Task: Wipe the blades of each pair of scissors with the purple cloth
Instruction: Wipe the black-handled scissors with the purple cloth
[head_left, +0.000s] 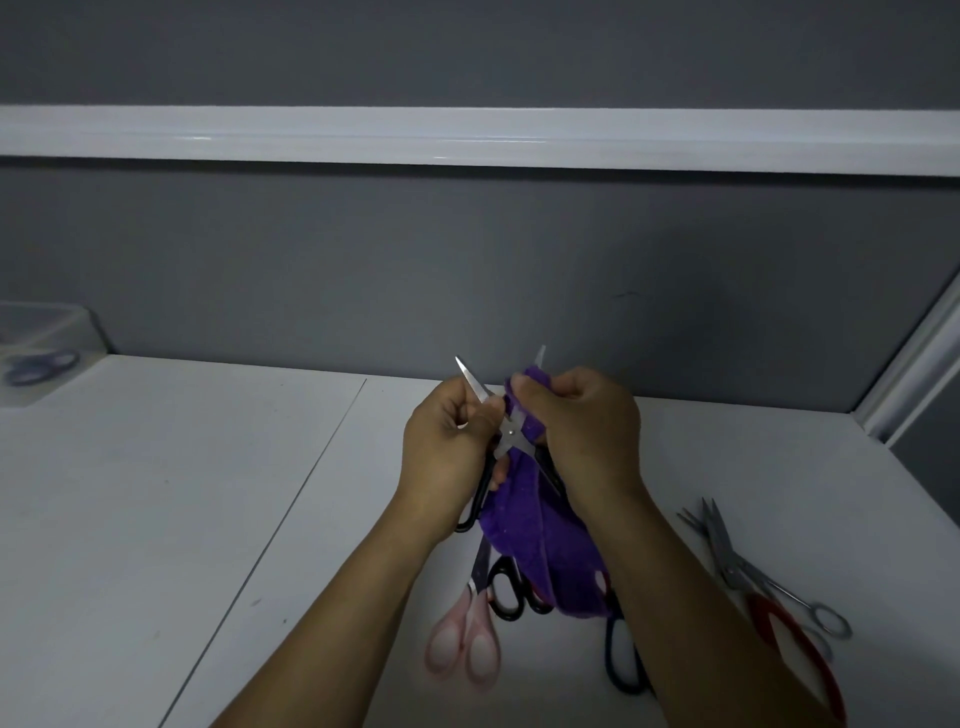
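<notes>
Curled round one handle of a pair of black-handled steel scissors (511, 432), the left hand (447, 447) holds them upright above the white table (156, 519), with the blades spread in an X and both tips pointing up and away. The right hand (584, 431) pinches a purple fleece cloth (540, 545) over the right-side blade, thumb and fingertips pressed together on the fabric so that only the blade's tip shows above it; the rest of the cloth hangs down between the wrists. On the table below lie closed pink-handled scissors (467, 642) and, just beside them, a black-looped pair (506, 592) partly hidden by the fabric. Dark-handled scissors (623, 662) lie partly under the right forearm. Further right, all-metal silver scissors (737, 569) lie across red-handled scissors (795, 639). At the far left, a clear plastic box (41, 332) against the grey wall (467, 260) holds blue-handled scissors (39, 366)
</notes>
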